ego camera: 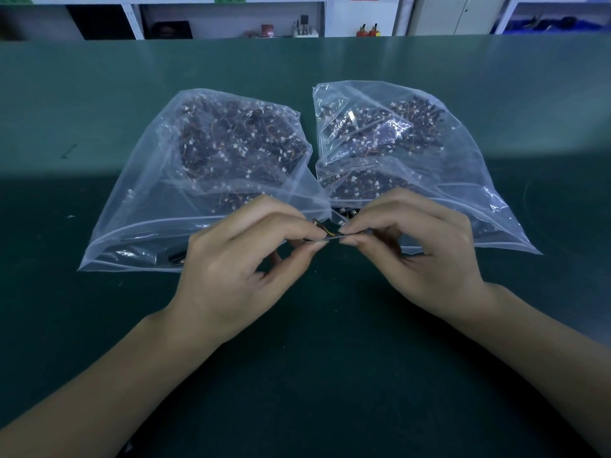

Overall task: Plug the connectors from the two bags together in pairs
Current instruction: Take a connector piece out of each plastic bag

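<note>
While both forearms are reaching in from the near edge, the left hand (pixel 241 259) and right hand (pixel 420 249) are meeting at centre, just above the green table mat (pixel 99 325). Left thumb and forefinger are pinching one small wired connector (pixel 320 227); dark body, short yellow and orange leads showing between the fingertips. Right thumb and forefinger are pinching a second connector (pixel 355 233) against it, tip to tip. Whether the two pieces are fully seated is too small to tell. Remaining fingers of both hands are curling loosely underneath.

Left bag (pixel 172 193) is lying flat on the mat, clear plastic, zip edge facing near, holding a dark mound of connectors with white housings and thin coloured leads. Right bag (pixel 463 180) is lying just beside it, touching it along the middle seam, its mouth also facing near; inside, smaller clear packets are sitting on top of a similar dark heap. Both hands are hovering over the near edges of the bags, where the two corners meet.

Far side: white shelving (pixel 132 18) is running behind the table edge, with small red items (pixel 367 30) and some blurred objects on it.
</note>
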{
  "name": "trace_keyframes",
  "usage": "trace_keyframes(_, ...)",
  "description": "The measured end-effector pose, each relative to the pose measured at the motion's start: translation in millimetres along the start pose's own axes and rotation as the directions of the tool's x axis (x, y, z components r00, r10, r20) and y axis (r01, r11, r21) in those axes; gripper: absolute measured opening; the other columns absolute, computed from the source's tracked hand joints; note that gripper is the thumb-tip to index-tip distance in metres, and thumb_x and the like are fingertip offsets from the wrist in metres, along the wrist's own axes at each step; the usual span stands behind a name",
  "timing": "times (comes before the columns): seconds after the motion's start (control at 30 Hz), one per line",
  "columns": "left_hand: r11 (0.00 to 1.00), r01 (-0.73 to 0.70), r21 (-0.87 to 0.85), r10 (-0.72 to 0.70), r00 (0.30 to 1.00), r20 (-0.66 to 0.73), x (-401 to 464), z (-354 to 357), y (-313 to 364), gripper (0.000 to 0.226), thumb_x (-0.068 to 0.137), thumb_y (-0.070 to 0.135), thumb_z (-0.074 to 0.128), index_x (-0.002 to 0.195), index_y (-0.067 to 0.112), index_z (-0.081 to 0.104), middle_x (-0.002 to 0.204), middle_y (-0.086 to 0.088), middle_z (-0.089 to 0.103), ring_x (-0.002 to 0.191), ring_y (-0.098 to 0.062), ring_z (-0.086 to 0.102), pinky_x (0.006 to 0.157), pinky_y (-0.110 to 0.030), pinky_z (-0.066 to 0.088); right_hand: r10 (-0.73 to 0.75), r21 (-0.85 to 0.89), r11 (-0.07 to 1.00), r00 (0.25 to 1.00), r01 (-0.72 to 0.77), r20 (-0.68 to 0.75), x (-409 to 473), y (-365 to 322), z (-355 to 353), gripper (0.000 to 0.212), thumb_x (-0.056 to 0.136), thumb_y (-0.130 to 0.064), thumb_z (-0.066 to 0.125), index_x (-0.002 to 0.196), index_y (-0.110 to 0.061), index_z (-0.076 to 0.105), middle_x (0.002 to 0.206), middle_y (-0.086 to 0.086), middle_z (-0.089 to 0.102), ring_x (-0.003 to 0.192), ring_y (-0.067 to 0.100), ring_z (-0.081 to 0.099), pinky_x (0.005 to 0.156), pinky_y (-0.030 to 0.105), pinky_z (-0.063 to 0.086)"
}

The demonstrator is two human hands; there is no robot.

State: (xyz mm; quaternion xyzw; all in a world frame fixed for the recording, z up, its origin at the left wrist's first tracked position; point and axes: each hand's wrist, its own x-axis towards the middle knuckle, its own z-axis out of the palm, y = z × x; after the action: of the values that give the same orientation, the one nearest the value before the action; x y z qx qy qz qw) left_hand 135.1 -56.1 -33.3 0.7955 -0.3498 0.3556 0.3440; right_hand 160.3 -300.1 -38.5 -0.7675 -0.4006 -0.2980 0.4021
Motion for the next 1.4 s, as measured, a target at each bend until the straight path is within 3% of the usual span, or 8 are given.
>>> trace_keyframes(0.37,1.000,-0.011,0.002,0.011,1.000,0.010,0,0,-2,0.008,0.101,0.011,0.077,0.103,0.004,0.081,0.099,-0.004,0.073,0.083,-0.009,0.068,0.064,-0.023,0.056,0.009,0.014,1.000,0.999,-0.009,0.037,2,-1,0,0.007,0.098,-0.011,0.076,0.098,-0.005,0.077,0.091,0.002,0.071,0.075,0.001,0.059,0.067,0.014,0.046)
trace_keyframes(0.47,0.998,0.055,-0.014,-0.055,0.998,-0.006,-2,0,-2,0.015,0.101,0.024,0.079,0.111,0.013,0.076,0.094,0.004,0.072,0.080,-0.007,0.069,0.063,-0.025,0.058,0.059,0.006,0.998,0.997,-0.059,0.051,0,1,0,0.007,0.099,-0.013,0.073,0.095,-0.006,0.073,0.087,0.001,0.068,0.068,0.013,0.062,0.059,0.028,0.050)
trace_keyframes(0.67,0.976,0.169,0.138,-0.169,0.986,-0.016,1,-6,-2,0.046,0.111,0.037,0.058,0.074,0.012,0.067,0.064,0.019,0.047,0.056,-0.002,0.048,0.052,-0.022,0.039,0.260,-0.173,0.954,0.964,-0.247,0.055,2,10,-7,0.005,0.088,-0.020,0.069,0.087,-0.016,0.066,0.078,-0.010,0.065,0.071,0.013,0.066,0.063,0.042,0.057)
trace_keyframes(0.8,0.953,0.147,0.266,-0.158,0.987,0.022,6,-11,-2,0.056,0.113,0.033,0.051,0.061,0.015,0.043,0.057,0.011,0.032,0.049,-0.015,0.035,0.043,-0.034,0.032,0.309,-0.152,0.941,0.951,-0.304,0.014,5,11,-9,0.008,0.084,-0.013,0.065,0.082,-0.010,0.058,0.082,0.000,0.065,0.076,0.023,0.066,0.065,0.044,0.058)
trace_keyframes(1.03,0.816,0.153,0.558,-0.243,0.966,0.092,6,-15,-15,0.032,0.113,0.025,0.052,0.085,0.015,0.063,0.082,0.004,0.061,0.076,-0.020,0.057,0.059,-0.032,0.034,0.376,-0.466,0.832,0.924,-0.301,0.073,9,16,-15,0.015,0.087,-0.006,0.069,0.081,-0.011,0.056,0.086,0.002,0.062,0.069,0.027,0.060,0.060,0.047,0.054)
trace_keyframes(1.1,0.790,0.139,0.597,-0.289,0.943,0.163,3,-16,-23,0.015,0.107,0.017,0.058,0.105,0.015,0.073,0.102,0.001,0.071,0.096,-0.027,0.065,0.077,-0.038,0.048,0.400,-0.495,0.814,0.911,-0.303,0.101,8,17,-15,0.013,0.089,-0.006,0.071,0.084,-0.012,0.061,0.089,-0.001,0.062,0.073,0.023,0.059,0.064,0.047,0.055)
trace_keyframes(1.2,0.740,0.158,0.654,-0.406,0.880,0.247,-1,-15,-31,0.025,0.102,0.023,0.062,0.124,0.020,0.074,0.118,0.000,0.071,0.114,-0.031,0.063,0.100,-0.048,0.047,0.404,-0.509,0.814,0.903,-0.281,0.148,6,19,-15,0.006,0.093,-0.015,0.079,0.094,-0.012,0.074,0.098,0.000,0.064,0.092,0.021,0.059,0.083,0.041,0.053)
trace_keyframes(1.4,0.753,0.184,0.632,-0.419,0.874,0.245,0,-19,-35,0.021,0.096,0.037,0.075,0.110,0.022,0.080,0.103,0.003,0.073,0.102,-0.029,0.069,0.087,-0.045,0.056,0.387,-0.538,0.804,0.910,-0.252,0.152,5,19,-14,0.023,0.096,-0.020,0.077,0.119,-0.015,0.080,0.096,0.001,0.063,0.090,0.023,0.060,0.082,0.030,0.042)
